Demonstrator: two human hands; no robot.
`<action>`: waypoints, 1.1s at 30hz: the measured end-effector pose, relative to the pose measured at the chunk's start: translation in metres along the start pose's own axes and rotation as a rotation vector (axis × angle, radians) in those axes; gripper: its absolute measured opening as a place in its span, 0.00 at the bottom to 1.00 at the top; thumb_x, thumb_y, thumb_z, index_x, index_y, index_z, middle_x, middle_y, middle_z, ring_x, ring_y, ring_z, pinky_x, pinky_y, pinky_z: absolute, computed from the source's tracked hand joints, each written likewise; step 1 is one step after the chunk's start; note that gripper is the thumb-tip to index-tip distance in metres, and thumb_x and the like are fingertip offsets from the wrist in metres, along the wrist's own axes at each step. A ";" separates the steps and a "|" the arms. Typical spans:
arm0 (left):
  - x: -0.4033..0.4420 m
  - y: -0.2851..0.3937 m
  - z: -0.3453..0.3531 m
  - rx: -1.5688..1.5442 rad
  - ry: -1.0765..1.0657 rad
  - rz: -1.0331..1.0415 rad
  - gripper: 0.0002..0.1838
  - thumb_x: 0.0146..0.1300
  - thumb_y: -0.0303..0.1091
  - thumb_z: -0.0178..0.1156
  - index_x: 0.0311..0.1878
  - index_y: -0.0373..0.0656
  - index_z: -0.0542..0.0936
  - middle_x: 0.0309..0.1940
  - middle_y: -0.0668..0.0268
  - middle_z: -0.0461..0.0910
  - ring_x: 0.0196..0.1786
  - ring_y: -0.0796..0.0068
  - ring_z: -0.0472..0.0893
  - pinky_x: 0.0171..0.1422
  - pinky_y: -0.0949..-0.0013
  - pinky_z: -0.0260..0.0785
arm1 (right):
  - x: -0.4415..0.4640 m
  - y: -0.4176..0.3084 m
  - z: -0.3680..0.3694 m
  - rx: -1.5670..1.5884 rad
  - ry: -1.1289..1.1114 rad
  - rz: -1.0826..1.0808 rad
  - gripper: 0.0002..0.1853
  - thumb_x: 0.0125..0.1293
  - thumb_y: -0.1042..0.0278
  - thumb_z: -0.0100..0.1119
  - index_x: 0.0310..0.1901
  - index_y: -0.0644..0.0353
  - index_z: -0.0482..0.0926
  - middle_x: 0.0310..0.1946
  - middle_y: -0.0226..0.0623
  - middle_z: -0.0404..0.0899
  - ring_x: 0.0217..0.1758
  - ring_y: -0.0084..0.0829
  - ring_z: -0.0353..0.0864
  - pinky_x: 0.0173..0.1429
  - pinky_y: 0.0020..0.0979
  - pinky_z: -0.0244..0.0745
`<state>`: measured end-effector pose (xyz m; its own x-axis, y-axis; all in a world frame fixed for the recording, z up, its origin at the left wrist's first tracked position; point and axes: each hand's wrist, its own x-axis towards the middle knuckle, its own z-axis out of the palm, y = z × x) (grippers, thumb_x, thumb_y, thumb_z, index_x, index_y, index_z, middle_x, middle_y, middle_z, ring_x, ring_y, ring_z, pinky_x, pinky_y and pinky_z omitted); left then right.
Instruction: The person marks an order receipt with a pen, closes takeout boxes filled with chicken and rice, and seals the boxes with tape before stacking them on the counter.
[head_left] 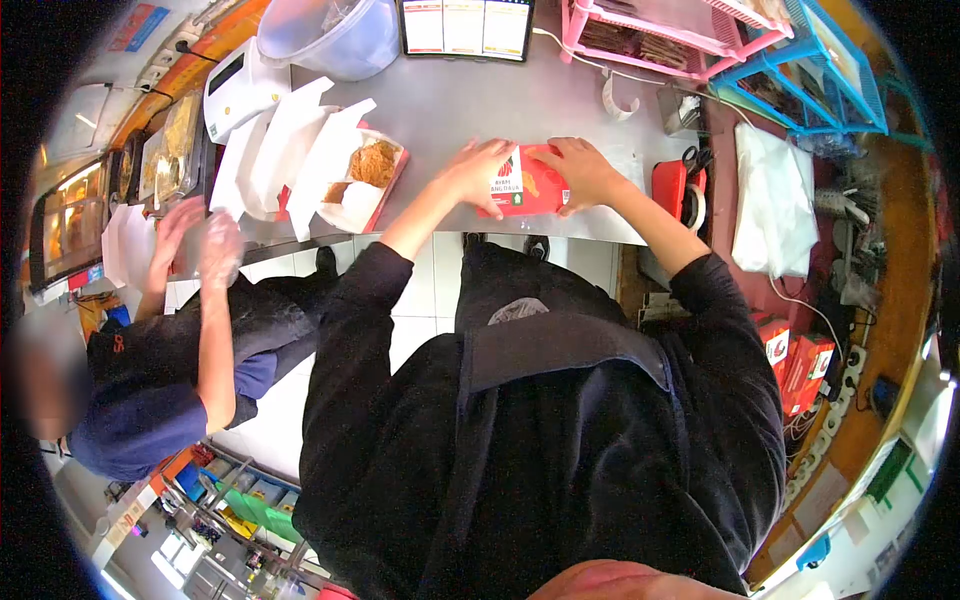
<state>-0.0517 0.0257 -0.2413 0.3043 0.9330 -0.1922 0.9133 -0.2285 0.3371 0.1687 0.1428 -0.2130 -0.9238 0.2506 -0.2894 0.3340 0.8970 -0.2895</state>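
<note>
A closed red food box [532, 190] with a white printed panel sits near the front edge of the metal counter. My left hand [478, 174] grips its left end, fingers over the top and thumb at the near side. At the opposite end, my right hand [586, 174] holds the box with curved fingers. To the left of my left hand stands an open box [352, 212] with white insides, holding brown crumbly food [374, 163].
More open white boxes [268, 165] stand further left, beside a co-worker's gloved hand [220, 250]. A clear tub [335, 45] and a tablet [466, 28] are at the back. Right are a pink rack [640, 68], a red tape dispenser [670, 190] and white plastic bags [770, 205].
</note>
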 end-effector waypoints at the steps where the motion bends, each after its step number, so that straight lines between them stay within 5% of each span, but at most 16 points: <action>1: 0.004 -0.001 0.000 -0.018 0.017 -0.003 0.62 0.27 0.51 0.77 0.69 0.36 0.61 0.66 0.49 0.64 0.69 0.54 0.65 0.73 0.56 0.58 | 0.004 0.001 -0.002 -0.026 -0.029 -0.011 0.59 0.30 0.54 0.79 0.71 0.41 0.58 0.67 0.48 0.61 0.69 0.50 0.62 0.70 0.44 0.61; 5: 0.004 0.003 0.001 -0.077 0.024 -0.019 0.59 0.28 0.47 0.74 0.68 0.31 0.60 0.64 0.47 0.66 0.66 0.53 0.68 0.69 0.60 0.64 | 0.005 0.002 -0.010 0.017 -0.105 0.002 0.58 0.30 0.54 0.78 0.70 0.41 0.60 0.66 0.49 0.63 0.66 0.49 0.67 0.67 0.43 0.67; 11: 0.007 -0.005 -0.008 -0.104 -0.096 0.072 0.61 0.30 0.47 0.72 0.69 0.29 0.56 0.66 0.45 0.63 0.68 0.53 0.65 0.72 0.63 0.60 | -0.003 0.008 0.021 -0.061 0.165 -0.073 0.54 0.33 0.52 0.76 0.69 0.42 0.63 0.65 0.51 0.64 0.65 0.50 0.68 0.63 0.39 0.72; 15: 0.000 0.001 0.011 0.024 -0.073 0.023 0.60 0.35 0.49 0.69 0.72 0.33 0.53 0.70 0.44 0.54 0.73 0.50 0.56 0.76 0.57 0.52 | -0.009 0.006 0.050 -0.016 0.218 -0.043 0.52 0.43 0.39 0.68 0.72 0.38 0.57 0.72 0.51 0.51 0.74 0.54 0.51 0.69 0.55 0.59; 20: -0.005 -0.005 0.049 0.035 0.227 0.145 0.58 0.42 0.57 0.67 0.75 0.47 0.52 0.75 0.48 0.44 0.76 0.45 0.45 0.76 0.41 0.41 | -0.021 -0.020 0.084 -0.074 0.294 0.068 0.44 0.57 0.29 0.50 0.74 0.33 0.51 0.77 0.43 0.39 0.79 0.53 0.33 0.71 0.71 0.37; 27: -0.017 0.014 0.028 0.017 0.067 0.166 0.55 0.47 0.59 0.67 0.76 0.53 0.51 0.76 0.51 0.39 0.77 0.43 0.40 0.74 0.35 0.39 | -0.028 -0.003 0.081 -0.108 0.269 -0.012 0.38 0.62 0.35 0.50 0.73 0.29 0.53 0.77 0.36 0.40 0.79 0.49 0.34 0.71 0.70 0.40; 30: -0.005 0.026 0.038 0.069 0.129 0.140 0.50 0.53 0.53 0.64 0.75 0.47 0.52 0.76 0.51 0.40 0.77 0.46 0.41 0.76 0.38 0.39 | -0.039 0.000 0.068 -0.088 0.395 -0.027 0.31 0.63 0.44 0.54 0.68 0.36 0.65 0.72 0.41 0.56 0.75 0.48 0.53 0.70 0.60 0.55; 33: -0.001 0.047 0.047 0.075 0.132 0.085 0.47 0.57 0.51 0.62 0.74 0.39 0.52 0.76 0.52 0.44 0.78 0.52 0.43 0.78 0.46 0.41 | -0.083 -0.015 0.086 0.288 0.522 0.063 0.18 0.63 0.56 0.57 0.54 0.47 0.78 0.54 0.42 0.76 0.56 0.46 0.77 0.58 0.44 0.73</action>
<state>0.0034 0.0008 -0.2687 0.3478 0.9366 -0.0416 0.9050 -0.3238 0.2760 0.2565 0.0776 -0.2631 -0.8463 0.5108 0.1512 0.3608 0.7583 -0.5429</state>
